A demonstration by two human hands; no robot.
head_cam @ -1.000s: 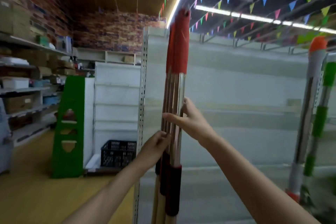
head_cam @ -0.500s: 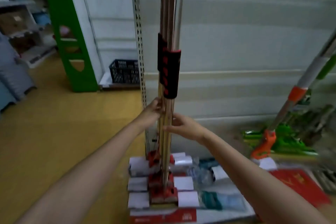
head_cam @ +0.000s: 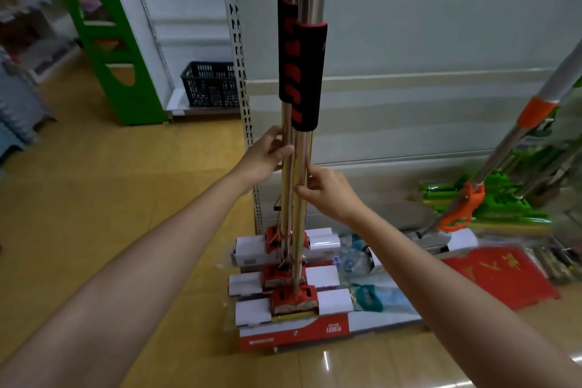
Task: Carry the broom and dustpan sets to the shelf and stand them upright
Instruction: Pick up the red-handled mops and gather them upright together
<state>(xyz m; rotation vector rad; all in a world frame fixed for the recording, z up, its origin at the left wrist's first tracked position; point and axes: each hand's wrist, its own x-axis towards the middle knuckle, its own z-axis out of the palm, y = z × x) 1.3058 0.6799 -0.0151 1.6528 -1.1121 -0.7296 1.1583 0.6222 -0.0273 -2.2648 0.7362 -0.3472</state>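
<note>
Both the left hand [head_cam: 267, 154] and right hand [head_cam: 327, 192] gripped the stiff, top-heavy poles [head_cam: 294, 186] just below the foam sleeve [head_cam: 307, 75]; the bare metal looked slippery.

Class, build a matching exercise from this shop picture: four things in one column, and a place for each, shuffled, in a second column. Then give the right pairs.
Things
1. black crate
2. foam grip sleeve
3. orange clamp
4. right hand

Places
A. on a leaning pole at the far right
B. on the upright poles, below the left hand
C. wrapped round an upright pole, above both hands
D. on the low shelf base beside the green panel

Pairs: 1-D, 2-C, 3-A, 4-B
</note>
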